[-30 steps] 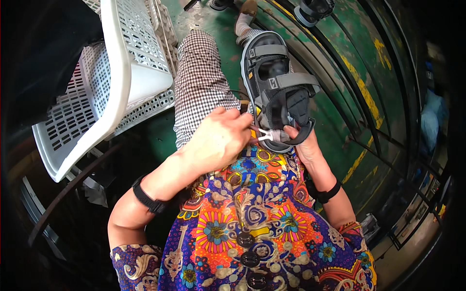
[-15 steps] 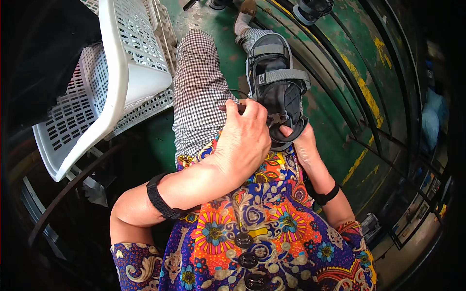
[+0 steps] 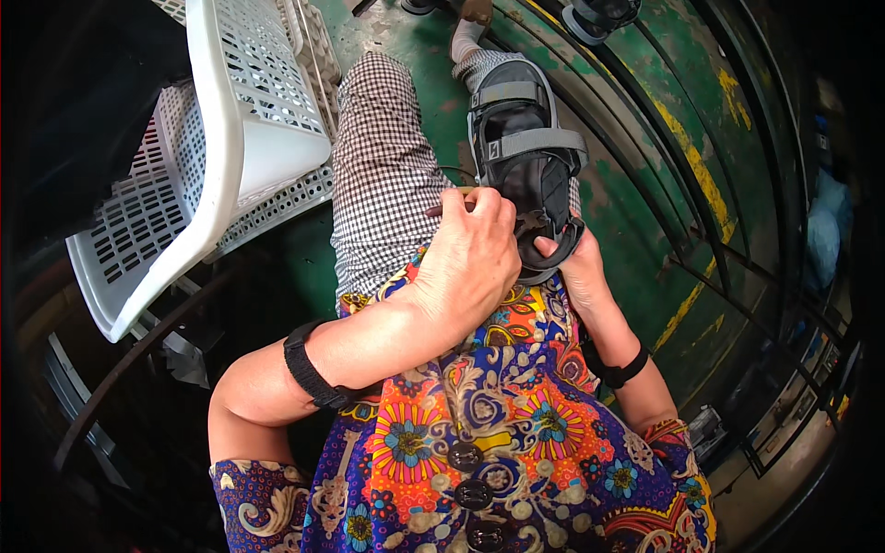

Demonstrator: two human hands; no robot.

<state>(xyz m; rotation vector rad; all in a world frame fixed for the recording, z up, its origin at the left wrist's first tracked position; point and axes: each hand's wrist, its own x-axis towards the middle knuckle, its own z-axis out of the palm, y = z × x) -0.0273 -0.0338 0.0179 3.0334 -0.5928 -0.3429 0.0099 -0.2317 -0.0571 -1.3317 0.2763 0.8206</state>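
Note:
A black and grey strap sandal (image 3: 518, 111) lies along my right thigh, toe pointing away from me and sole down. My right hand (image 3: 581, 264) grips it at the heel, with the thumb inside the heel strap (image 3: 570, 241). Closed in a pinch beside the sandal's inner edge is my left hand (image 3: 468, 247). A slim dark brown stick-like tool (image 3: 441, 210) pokes out of its fingers; the working end is hidden behind the hand. A small dark buckle (image 3: 532, 221) shows by the heel, close to the left fingertips.
White perforated plastic baskets (image 3: 217, 166) stand at my left. Black curved metal bars (image 3: 682, 157) run along the right, over a green floor with worn yellow lines. Another dark sandal (image 3: 604, 17) is at the far right, and a bluish plastic bag (image 3: 827, 230) lies beyond the bars.
My left hand and the brown tool have shifted slightly beside the sandal. The right hand keeps its grip at the heel.

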